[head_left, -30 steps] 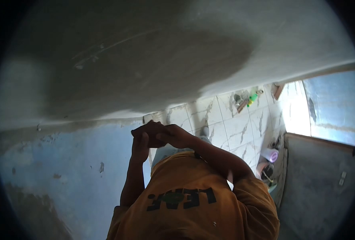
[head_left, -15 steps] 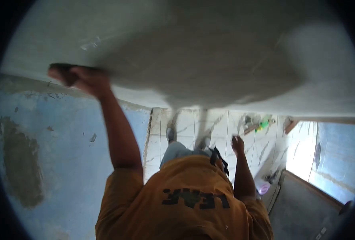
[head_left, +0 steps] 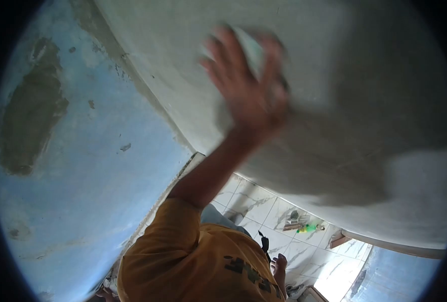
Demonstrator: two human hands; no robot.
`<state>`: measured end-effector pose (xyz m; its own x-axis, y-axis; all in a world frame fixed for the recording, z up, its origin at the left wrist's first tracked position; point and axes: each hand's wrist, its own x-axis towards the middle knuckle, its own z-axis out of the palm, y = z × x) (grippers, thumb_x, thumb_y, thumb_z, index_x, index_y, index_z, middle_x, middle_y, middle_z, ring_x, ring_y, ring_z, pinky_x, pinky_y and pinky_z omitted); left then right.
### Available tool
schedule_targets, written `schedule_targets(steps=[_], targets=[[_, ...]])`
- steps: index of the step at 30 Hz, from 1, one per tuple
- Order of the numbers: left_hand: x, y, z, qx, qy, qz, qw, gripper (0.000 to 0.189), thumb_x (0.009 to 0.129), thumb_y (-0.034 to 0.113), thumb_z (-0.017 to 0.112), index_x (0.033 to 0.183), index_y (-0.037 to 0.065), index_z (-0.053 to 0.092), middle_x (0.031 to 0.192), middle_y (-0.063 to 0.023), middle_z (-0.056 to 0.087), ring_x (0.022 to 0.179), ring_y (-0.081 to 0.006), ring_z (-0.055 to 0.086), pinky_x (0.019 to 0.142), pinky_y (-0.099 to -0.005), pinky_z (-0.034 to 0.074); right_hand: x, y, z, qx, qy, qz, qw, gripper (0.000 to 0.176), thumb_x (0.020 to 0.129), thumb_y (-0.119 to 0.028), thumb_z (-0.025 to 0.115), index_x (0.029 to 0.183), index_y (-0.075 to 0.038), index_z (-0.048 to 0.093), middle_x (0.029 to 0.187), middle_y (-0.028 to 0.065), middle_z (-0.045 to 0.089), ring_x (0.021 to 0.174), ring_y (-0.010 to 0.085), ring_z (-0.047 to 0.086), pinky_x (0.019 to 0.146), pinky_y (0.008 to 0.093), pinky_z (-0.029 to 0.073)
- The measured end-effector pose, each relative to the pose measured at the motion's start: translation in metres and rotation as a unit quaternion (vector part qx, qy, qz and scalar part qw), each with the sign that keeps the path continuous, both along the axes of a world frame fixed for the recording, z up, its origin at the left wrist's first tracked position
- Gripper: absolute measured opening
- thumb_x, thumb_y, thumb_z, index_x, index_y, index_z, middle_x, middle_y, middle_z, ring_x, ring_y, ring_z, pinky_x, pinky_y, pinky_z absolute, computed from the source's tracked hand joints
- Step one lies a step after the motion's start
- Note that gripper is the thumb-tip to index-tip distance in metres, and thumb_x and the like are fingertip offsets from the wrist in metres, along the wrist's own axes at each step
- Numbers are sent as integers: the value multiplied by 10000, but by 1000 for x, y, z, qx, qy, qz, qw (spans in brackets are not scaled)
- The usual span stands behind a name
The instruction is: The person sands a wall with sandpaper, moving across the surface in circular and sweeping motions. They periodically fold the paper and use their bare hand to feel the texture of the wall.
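Observation:
My left hand (head_left: 248, 95) is raised against the grey plastered wall (head_left: 309, 65), fingers spread and smeared by motion. Under it shows a flat pad (head_left: 252, 50), pale between thumb and fingers with a darker edge; I cannot tell its exact kind. The hand's shadow falls on the plaster just beside it. Low at my side hangs my right hand (head_left: 279, 264), its fingers loosely bent and apart, with nothing visible in them. It is near a black strap (head_left: 264, 244) at my waist.
A blue wall (head_left: 97, 151) with grey patches meets the plastered wall at a corner on the left. On the marbled floor tiles (head_left: 263, 209) lie a green bottle (head_left: 308, 228) and small items by the wall base. A wooden piece (head_left: 339, 240) stands near a bright doorway.
My left hand has swept right across the plaster from near the corner. The view has turned, so the corner and floor now appear tilted. My right hand still hangs low.

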<state>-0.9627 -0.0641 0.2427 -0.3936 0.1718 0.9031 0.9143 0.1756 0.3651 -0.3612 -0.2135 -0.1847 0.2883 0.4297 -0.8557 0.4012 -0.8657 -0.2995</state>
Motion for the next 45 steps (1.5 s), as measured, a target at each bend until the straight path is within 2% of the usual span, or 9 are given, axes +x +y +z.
schedule_targets(steps=[2, 5, 13, 16, 20, 24, 30, 37, 45], targets=[[-42, -24, 80, 84, -8, -30, 996, 668, 1078, 420, 238, 1546, -54, 195, 1638, -261, 68, 1524, -411, 29, 1212, -522, 31, -5, 7, 4, 24, 2, -7, 1000, 415, 996, -369, 485, 1365, -181, 498, 1128, 150, 652, 901, 332, 663, 752, 507, 484], [-73, -35, 93, 78, 36, -21, 996, 649, 1079, 411, 253, 1545, -40, 229, 1637, -258, 84, 1522, -409, 44, 1213, -522, 39, -9, 11, -9, 49, 20, -50, 997, 404, 1003, -356, 469, 1364, -177, 501, 1122, 144, 655, 886, 316, 662, 725, 500, 489], [-61, -56, -163, 54, -324, -58, 943, 686, 1070, 395, 281, 1566, -35, 80, 1620, -285, -141, 1517, -415, -107, 1204, -481, -35, -12, -7, -95, 27, 66, 133, 989, 239, 959, -284, 520, 1119, -128, 606, 911, 137, 670, 751, 296, 664, 595, 438, 492], [-106, -53, -102, 155, -285, -34, 945, 736, 1052, 483, 263, 1545, -57, 184, 1624, -298, -74, 1513, -441, -43, 1194, -517, -37, 17, -11, -146, 144, -76, 730, 664, 176, 936, -210, 527, 983, -102, 659, 851, 167, 681, 771, 324, 668, 617, 462, 490], [-135, -75, 73, 91, -97, -18, 991, 651, 1035, 464, 280, 1523, 44, 370, 1616, -319, 44, 1488, -518, -2, 1151, -647, -37, -29, 22, -69, 48, 41, 189, 980, 316, 997, -301, 507, 1284, -174, 536, 1082, 171, 669, 875, 357, 679, 717, 523, 509], [-138, -77, 90, 66, -18, -24, 997, 572, 1028, 438, 310, 1506, 152, 441, 1623, -302, 64, 1479, -543, 19, 1134, -685, -46, -58, 32, -25, 29, 46, 47, 997, 405, 1021, -358, 497, 1391, -196, 469, 1166, 163, 649, 904, 366, 680, 750, 530, 497], [-139, -71, -152, 198, -319, -10, 927, 717, 1055, 455, 318, 1538, -66, 220, 1617, -320, 19, 1509, -454, 7, 1196, -531, 35, -104, 45, -16, 66, 73, 67, 993, 380, 1026, -355, 485, 1369, -192, 481, 1145, 162, 655, 913, 363, 675, 763, 536, 479], [-149, -85, -1, 159, -288, -29, 944, 707, 1057, 484, 279, 1552, -19, 232, 1617, -325, -43, 1509, -457, -54, 1166, -591, -53, -107, 32, -35, 35, 71, 61, 995, 409, 1005, -329, 506, 1368, -143, 479, 1151, 193, 647, 936, 369, 670, 783, 522, 514], [-154, -83, -73, 101, -194, 4, 976, 673, 1059, 389, 365, 1586, 38, 136, 1634, -285, -50, 1511, -464, -51, 1171, -580, -35, -85, 32, -69, 50, 81, 100, 990, 449, 986, -305, 528, 1373, -83, 471, 1166, 229, 641, 967, 383, 666, 796, 490, 555]])
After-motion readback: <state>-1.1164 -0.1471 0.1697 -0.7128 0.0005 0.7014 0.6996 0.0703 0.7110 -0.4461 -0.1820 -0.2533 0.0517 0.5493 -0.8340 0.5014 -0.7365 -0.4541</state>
